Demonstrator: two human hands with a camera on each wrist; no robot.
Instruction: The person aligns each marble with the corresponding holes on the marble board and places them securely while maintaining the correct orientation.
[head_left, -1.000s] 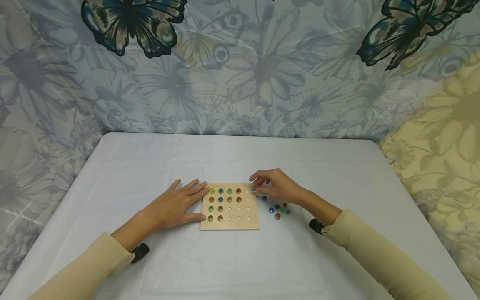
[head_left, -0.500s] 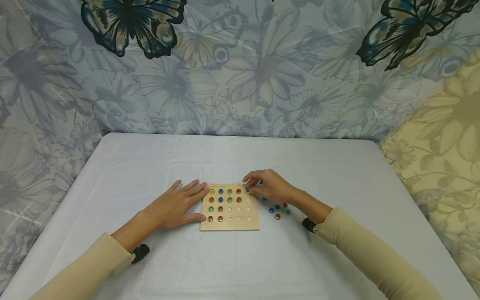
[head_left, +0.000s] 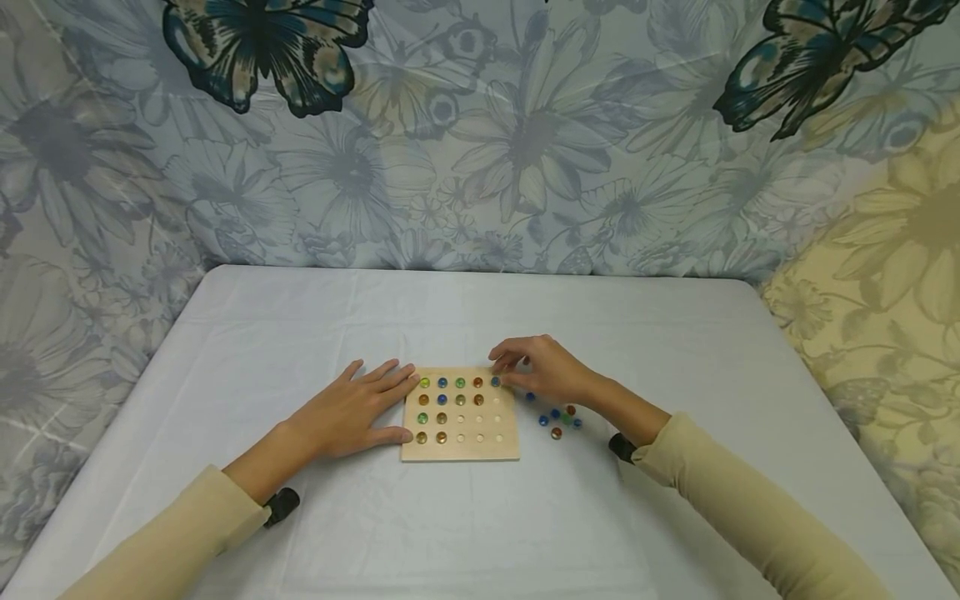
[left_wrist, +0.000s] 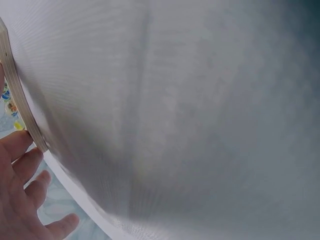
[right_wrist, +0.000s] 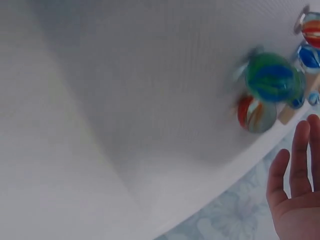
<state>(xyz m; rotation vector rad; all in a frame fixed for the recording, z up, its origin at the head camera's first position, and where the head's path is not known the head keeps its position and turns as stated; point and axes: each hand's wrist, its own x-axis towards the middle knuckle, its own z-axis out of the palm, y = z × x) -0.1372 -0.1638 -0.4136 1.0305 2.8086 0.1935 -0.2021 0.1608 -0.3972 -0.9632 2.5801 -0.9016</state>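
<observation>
A square wooden board [head_left: 480, 450] with rows of round hollows lies on the table, glass marbles in several of them. My left hand [head_left: 348, 412] is spread at the board's left edge, thumb and fingertips resting on it. In the left wrist view, its fingers [left_wrist: 27, 165] meet the board's edge [left_wrist: 20, 95]. My right hand [head_left: 555, 371] hovers at the top right corner, fingers bent loosely. A blue marble [head_left: 496, 382] sits in the fifth hollow of the top row, just beside the thumb tip. In the right wrist view, the fingers [right_wrist: 300, 165] look relaxed.
Right of the board lie several loose marbles, among them a blue one [head_left: 543, 421] and a reddish one [head_left: 556, 433]; a green-blue one [right_wrist: 272, 77] shows in the right wrist view. A white cloth [head_left: 465, 533] covers the table. A butterfly-patterned curtain [head_left: 480, 167] hangs behind.
My right hand carried the blue marble left from beside the board to the top-row hollow, let go of it and drew back slightly right. The left hand stayed in place.
</observation>
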